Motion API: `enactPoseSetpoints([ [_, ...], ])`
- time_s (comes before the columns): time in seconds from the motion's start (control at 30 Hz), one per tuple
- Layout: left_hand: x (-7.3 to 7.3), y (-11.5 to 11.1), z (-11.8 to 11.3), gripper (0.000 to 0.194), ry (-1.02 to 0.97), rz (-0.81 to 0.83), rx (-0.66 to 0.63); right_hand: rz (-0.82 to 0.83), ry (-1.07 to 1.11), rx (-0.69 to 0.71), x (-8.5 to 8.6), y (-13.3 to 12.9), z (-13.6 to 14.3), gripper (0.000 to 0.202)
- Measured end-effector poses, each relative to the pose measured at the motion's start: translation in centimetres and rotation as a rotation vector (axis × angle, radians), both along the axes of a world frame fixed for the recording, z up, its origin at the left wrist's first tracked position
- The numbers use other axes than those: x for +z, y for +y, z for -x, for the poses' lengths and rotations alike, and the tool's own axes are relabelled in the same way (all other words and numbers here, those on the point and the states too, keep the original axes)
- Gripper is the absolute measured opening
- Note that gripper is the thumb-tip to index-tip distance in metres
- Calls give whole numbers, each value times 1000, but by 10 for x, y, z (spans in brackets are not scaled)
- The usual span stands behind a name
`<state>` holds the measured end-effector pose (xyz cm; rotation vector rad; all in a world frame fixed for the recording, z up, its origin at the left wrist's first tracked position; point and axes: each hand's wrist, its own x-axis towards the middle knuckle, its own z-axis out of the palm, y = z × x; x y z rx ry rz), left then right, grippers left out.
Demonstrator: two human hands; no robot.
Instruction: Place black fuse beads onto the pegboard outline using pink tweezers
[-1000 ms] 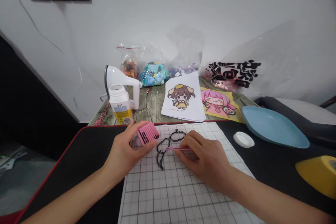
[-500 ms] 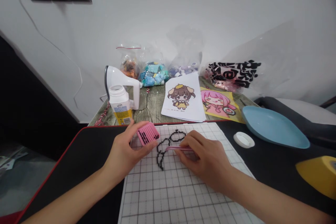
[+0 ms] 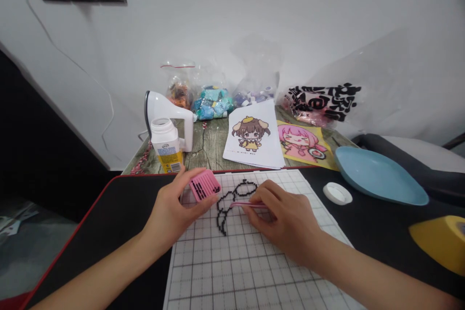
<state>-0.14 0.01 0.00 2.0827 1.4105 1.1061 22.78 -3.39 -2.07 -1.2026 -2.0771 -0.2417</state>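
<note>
My left hand (image 3: 181, 201) grips a small pink ridged bead tray (image 3: 205, 185) by its edges, thumb at the front and fingers behind. Black beads lie in some of its grooves and in its right corner. Between the fingertips of my right hand (image 3: 281, 210) is a pair of pink tweezers (image 3: 250, 204), pointing left. Their tips are at the black bead outline (image 3: 222, 220) on the white gridded pegboard (image 3: 232, 271); whether a bead is in them is too small to tell. My right hand covers part of the board.
Behind the board lie a printed character sheet (image 3: 250, 143) and a yellow picture (image 3: 305, 143). A white bottle (image 3: 165, 140) stands before a white handheld appliance (image 3: 170, 106). Bead bags (image 3: 213, 102) line the wall. Rightward are a white cap (image 3: 337, 193), a blue tray (image 3: 379, 177) and a yellow object (image 3: 439, 242).
The tweezer tips have shifted very slightly to the right and up. My left hand and the bead tray look unmoved.
</note>
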Motion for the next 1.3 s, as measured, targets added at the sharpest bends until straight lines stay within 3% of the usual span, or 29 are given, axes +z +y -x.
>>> enactPoseSetpoints([
  [1.3, -1, -1, 0, 49, -6, 24, 20, -31, -4, 8, -1, -1, 0, 19],
])
